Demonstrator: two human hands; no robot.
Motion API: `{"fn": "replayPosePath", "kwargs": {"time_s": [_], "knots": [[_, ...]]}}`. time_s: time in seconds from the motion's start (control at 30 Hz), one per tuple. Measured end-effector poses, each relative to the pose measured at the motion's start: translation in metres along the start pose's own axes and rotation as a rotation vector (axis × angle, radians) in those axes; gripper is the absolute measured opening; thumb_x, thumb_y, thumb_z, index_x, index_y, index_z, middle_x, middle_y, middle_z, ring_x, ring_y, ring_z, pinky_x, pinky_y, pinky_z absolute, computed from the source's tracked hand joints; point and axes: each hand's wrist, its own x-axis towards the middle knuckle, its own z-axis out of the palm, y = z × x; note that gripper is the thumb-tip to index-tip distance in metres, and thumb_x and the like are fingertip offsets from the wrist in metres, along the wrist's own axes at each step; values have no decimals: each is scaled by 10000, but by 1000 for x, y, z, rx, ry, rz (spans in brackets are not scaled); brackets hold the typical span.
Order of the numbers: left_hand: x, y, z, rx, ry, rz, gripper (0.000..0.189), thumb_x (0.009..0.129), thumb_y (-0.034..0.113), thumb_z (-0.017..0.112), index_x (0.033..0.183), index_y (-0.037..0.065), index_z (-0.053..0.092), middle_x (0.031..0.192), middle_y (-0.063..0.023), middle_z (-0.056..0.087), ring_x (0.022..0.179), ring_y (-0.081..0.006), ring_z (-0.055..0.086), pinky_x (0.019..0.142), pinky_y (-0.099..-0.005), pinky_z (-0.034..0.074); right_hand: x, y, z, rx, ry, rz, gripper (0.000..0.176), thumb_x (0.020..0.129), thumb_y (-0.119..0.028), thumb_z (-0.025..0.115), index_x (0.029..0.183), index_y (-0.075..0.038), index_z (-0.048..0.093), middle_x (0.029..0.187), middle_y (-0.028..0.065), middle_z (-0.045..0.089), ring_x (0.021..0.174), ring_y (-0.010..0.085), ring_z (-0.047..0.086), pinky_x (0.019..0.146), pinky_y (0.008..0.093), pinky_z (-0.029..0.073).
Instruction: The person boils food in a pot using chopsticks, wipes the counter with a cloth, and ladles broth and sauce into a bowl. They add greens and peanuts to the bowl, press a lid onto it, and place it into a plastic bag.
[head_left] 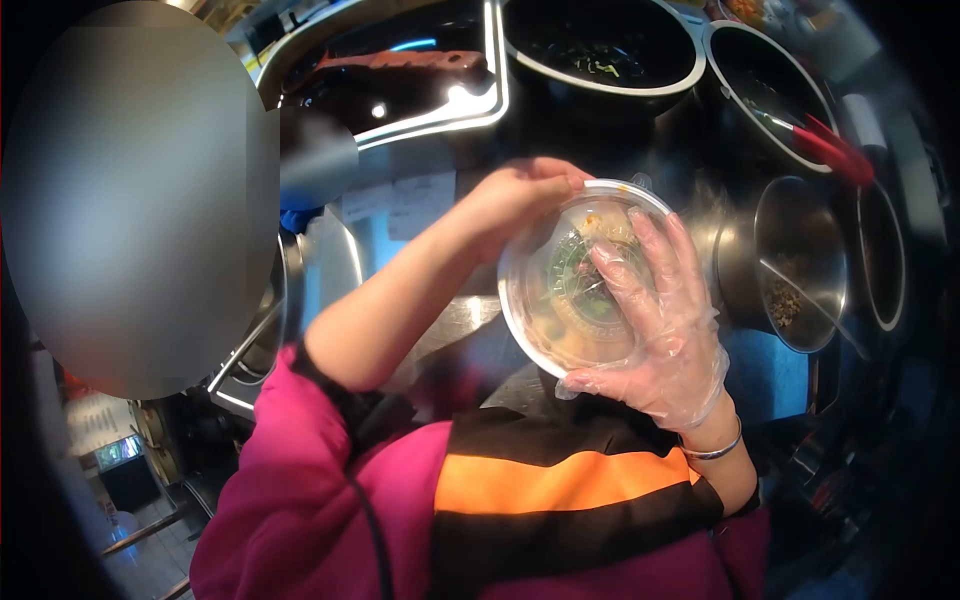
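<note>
A round bowl with a clear lid is between my two hands, its white rim showing. Green and pale food shows through the lid. My left hand, bare, grips the rim at the upper left, its fingers partly hidden behind the bowl. Wearing a clear plastic glove, my right hand lies over the lid with its fingers spread and the thumb at the lower rim.
At the top are a dark tray with a brown-handled utensil and a black pot with green bits. Red tongs rest on another pot. A metal bowl holds crumbs and a spoon. A blurred person is at the left.
</note>
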Motion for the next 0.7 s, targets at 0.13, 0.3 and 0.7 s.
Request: {"fn": "replayPosePath", "kwargs": {"time_s": [0.13,0.3,0.7], "knots": [[12,6,-2,97,-99,-86,204,801,161,574,945,18,589,852,-55,600,752,-97,579,685,-218,471,-2,-1,-1,-20,34,-49,814,463,-386,763,1197,-157,494,1293,164,343,1201,419,274,975,491,270],[39,28,13,484,-113,-70,247,762,279,640,900,75,656,820,-38,620,727,-112,559,635,-248,463,2,-3,-1,-96,2,-138,873,520,-535,715,1219,-104,418,1266,256,329,1178,477,275,948,545,267],[28,19,25,781,-47,114,383,806,311,514,971,-28,582,815,-149,617,745,-250,607,682,-363,480,12,-7,-5,-115,124,-385,715,575,-343,731,1171,-66,449,1197,222,410,1113,429,376,895,481,371]]}}
